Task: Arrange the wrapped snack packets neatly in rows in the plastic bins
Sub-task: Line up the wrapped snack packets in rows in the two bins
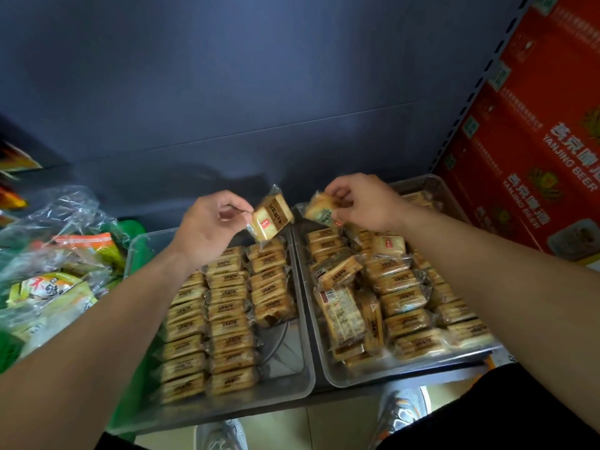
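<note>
Both hands hold a wrapped snack packet above the two plastic bins.

The left hand [211,222] pinches one packet [271,219] by its wrapper end, tilted, above the far right corner of the left bin [287,350]. In that bin, packets [227,306] lie in three tidy rows, and its near right corner is bare. The right hand [363,203] curls its fingers round a second packet [321,207] over the far left corner of the right bin [406,373], where the packets [389,287] lie jumbled, some on edge. Red Yanjing Beer cartons [535,125] stand to the right of the bins, and clear bags of other snacks [58,254] lie to the left.
</note>
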### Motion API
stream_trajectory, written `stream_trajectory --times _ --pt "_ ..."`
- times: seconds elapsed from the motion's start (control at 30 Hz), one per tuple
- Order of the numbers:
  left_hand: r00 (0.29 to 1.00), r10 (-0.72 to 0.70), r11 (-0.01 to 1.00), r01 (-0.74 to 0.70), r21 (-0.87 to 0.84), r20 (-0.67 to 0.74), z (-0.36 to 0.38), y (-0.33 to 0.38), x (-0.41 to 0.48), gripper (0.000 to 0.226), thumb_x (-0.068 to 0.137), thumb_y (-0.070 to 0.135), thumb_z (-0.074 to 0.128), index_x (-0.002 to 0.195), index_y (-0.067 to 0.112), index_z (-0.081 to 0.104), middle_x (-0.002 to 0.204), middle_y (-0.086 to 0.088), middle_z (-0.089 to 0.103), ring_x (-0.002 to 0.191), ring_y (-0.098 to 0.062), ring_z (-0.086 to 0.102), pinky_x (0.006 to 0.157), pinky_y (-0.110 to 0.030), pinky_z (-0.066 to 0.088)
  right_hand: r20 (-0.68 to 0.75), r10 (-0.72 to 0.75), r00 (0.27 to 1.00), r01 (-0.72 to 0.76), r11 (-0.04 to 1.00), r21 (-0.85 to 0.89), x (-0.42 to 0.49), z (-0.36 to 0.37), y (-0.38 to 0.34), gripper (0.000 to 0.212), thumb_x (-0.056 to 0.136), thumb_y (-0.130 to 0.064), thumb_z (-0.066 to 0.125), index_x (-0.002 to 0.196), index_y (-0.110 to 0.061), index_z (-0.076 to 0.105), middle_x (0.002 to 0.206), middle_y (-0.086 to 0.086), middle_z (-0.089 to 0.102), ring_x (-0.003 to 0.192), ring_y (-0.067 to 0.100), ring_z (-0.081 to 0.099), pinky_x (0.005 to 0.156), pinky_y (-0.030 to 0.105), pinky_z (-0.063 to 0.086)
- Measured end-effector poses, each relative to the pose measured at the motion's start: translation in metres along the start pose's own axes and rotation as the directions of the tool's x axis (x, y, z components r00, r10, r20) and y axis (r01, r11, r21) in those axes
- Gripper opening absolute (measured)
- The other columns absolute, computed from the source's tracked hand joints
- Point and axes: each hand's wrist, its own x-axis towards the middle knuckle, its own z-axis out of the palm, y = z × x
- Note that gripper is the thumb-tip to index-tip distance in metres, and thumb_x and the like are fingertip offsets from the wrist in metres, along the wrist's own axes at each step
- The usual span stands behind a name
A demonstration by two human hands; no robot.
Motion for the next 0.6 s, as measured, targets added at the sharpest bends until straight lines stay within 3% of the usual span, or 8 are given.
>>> stream_trajectory --times 0.13,0.27,0.33,0.5,0.6 --pt "1.0 -0.016 1.0 0.016 0.003 0.011 -0.01 -0.011 -0.005 0.008 0.096 0.02 0.069 0.098 0.028 0.07 0.099 0.014 0.073 0.097 0.0 0.065 0.087 -0.021 0.047 0.03 -0.028 0.999 0.037 0.937 -0.348 0.009 0.018 -0.006 0.034 0.091 -0.014 0.072 0.124 -0.022 0.069 0.11 -0.005 0.056 0.111 0.02 0.058 0.099 0.036 0.048" --pt "1.0 -0.003 1.0 0.002 0.013 0.03 -0.016 -0.018 -0.011 0.007 0.095 0.021 0.069 0.1 0.026 0.071 0.1 0.016 0.072 0.098 0.004 0.064 0.081 -0.012 0.039 0.014 0.026 1.0 -0.016 0.88 -0.475 0.012 0.031 -0.005 0.042 0.092 -0.025 0.072 0.132 -0.033 0.062 0.127 -0.001 0.061 0.119 0.023 0.057 0.097 0.04 0.048" --pt "1.0 0.002 1.0 -0.003 0.01 0.03 -0.019 -0.019 -0.013 0.007 0.095 0.021 0.069 0.101 0.025 0.071 0.101 0.016 0.072 0.099 0.005 0.062 0.082 -0.011 0.039 -0.014 0.018 1.0 -0.023 0.83 -0.558 0.012 0.038 -0.006 0.038 0.093 -0.027 0.071 0.129 -0.034 0.062 0.125 0.0 0.061 0.116 0.024 0.057 0.093 0.038 0.048" --pt "0.999 -0.016 1.0 0.016 -0.022 0.042 -0.025 -0.026 -0.017 0.007 0.095 0.02 0.069 0.099 0.026 0.07 0.101 0.012 0.074 0.1 -0.003 0.066 0.091 -0.024 0.046 -0.015 -0.008 1.0 -0.002 0.833 -0.554 0.016 0.051 -0.002 0.014 0.092 -0.023 0.071 0.105 -0.027 0.067 0.111 -0.003 0.06 0.103 0.022 0.061 0.088 0.041 0.053" --pt "0.998 -0.026 1.0 0.026 -0.003 0.056 -0.028 -0.029 -0.023 0.006 0.095 0.022 0.068 0.1 0.026 0.07 0.099 0.014 0.073 0.098 -0.001 0.066 0.084 -0.015 0.041 0.014 0.038 0.999 -0.028 0.902 -0.431 0.017 0.047 0.0 0.012 0.098 -0.026 0.064 0.106 -0.026 0.073 0.107 -0.002 0.068 0.1 0.018 0.063 0.09 0.042 0.054"
